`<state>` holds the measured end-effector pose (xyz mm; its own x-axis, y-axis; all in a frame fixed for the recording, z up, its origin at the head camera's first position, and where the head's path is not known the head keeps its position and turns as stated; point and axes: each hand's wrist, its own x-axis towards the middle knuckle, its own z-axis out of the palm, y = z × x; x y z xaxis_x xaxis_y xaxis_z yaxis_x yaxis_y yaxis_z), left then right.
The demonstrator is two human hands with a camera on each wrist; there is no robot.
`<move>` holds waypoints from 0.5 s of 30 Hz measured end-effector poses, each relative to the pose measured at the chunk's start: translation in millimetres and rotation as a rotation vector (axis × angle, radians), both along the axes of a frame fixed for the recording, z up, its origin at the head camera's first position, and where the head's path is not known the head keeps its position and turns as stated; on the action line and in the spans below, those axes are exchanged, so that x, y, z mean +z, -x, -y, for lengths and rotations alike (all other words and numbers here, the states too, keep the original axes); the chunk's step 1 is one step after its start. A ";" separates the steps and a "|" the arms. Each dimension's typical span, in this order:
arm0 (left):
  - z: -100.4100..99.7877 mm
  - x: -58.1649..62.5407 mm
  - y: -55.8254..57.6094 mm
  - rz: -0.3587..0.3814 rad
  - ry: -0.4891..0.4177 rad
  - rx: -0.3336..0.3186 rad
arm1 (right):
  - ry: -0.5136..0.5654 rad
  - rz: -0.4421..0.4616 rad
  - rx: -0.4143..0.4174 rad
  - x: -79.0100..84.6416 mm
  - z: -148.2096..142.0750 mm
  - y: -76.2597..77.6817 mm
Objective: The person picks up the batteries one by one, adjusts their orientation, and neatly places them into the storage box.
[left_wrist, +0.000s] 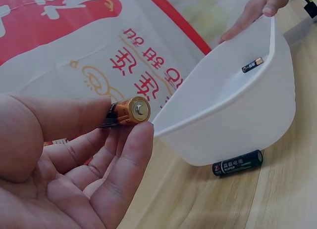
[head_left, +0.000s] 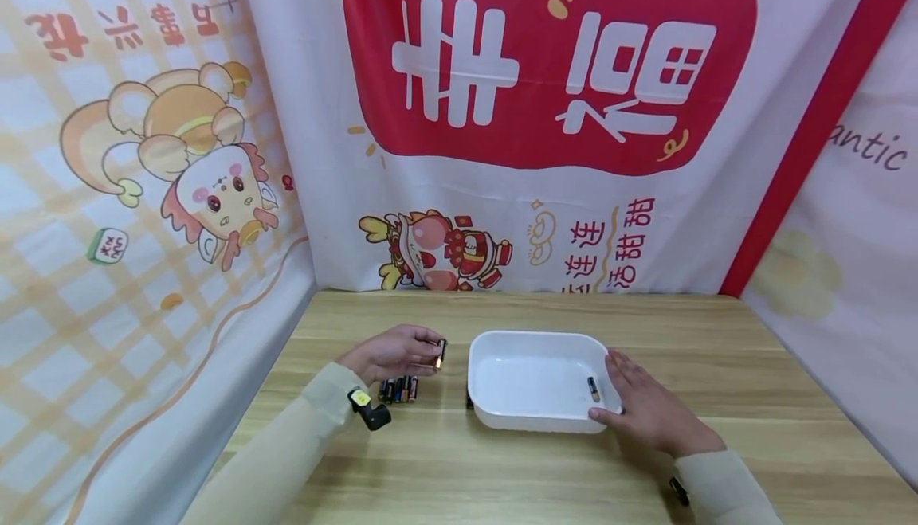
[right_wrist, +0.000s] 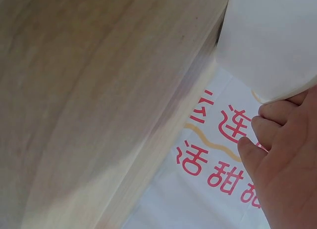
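Note:
My left hand [head_left: 398,352] pinches a battery [left_wrist: 130,112] between thumb and fingers, its metal button end facing the left wrist camera. Just below that hand on the table, several more batteries [head_left: 398,389] lie side by side. To the right sits a white plastic basin [head_left: 527,385] with one small battery [head_left: 593,389] inside, near its right end. My right hand [head_left: 649,405] holds the basin's right end by the rim. A black battery [left_wrist: 237,163] lies on the table against the basin's left side, mostly hidden in the head view.
The wooden table [head_left: 459,477] has light grain. A white cloth with a red printed panel [head_left: 538,63] hangs behind its back edge. Another printed cloth [head_left: 143,230] stands along the left side, and a third [head_left: 839,214] is at the right.

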<state>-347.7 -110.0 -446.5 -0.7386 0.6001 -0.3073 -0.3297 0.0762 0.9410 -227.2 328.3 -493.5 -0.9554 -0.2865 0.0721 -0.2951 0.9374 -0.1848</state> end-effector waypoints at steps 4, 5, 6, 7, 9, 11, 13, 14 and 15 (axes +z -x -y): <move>-6.7 1.1 0.0 -0.005 0.000 -0.009 | -0.006 -0.026 0.014 0.7 0.1 -0.9; -8.1 1.6 -0.1 -0.005 0.002 -0.005 | -0.008 -0.029 0.014 1.1 0.2 -0.9; -9.5 2.2 -0.1 0.000 0.001 -0.001 | -0.009 -0.029 0.012 1.6 0.5 -1.0; -10.8 3.0 -0.2 -0.001 0.002 -0.001 | -0.008 -0.029 0.011 2.1 0.6 -1.0; -13.4 4.7 -0.6 -0.006 0.005 -0.005 | -0.009 -0.024 0.010 2.5 0.8 -0.8; -16.0 6.2 -0.8 -0.006 0.003 -0.009 | -0.009 -0.010 0.000 2.7 1.1 -0.7; -19.1 7.1 -0.7 -0.011 -0.002 -0.020 | -0.007 -0.006 -0.002 2.0 1.2 -0.5; -20.8 7.5 -0.7 -0.010 -0.007 -0.023 | -0.007 -0.005 -0.002 1.3 1.2 -0.4; -22.5 7.7 -0.3 -0.008 -0.011 -0.024 | -0.006 -0.007 -0.002 0.7 1.2 -0.2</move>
<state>-347.4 -87.5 -438.8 -0.7266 0.6208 -0.2944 -0.3201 0.0734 0.9446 -226.9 327.2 -492.9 -0.9554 -0.2850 0.0767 -0.2944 0.9391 -0.1772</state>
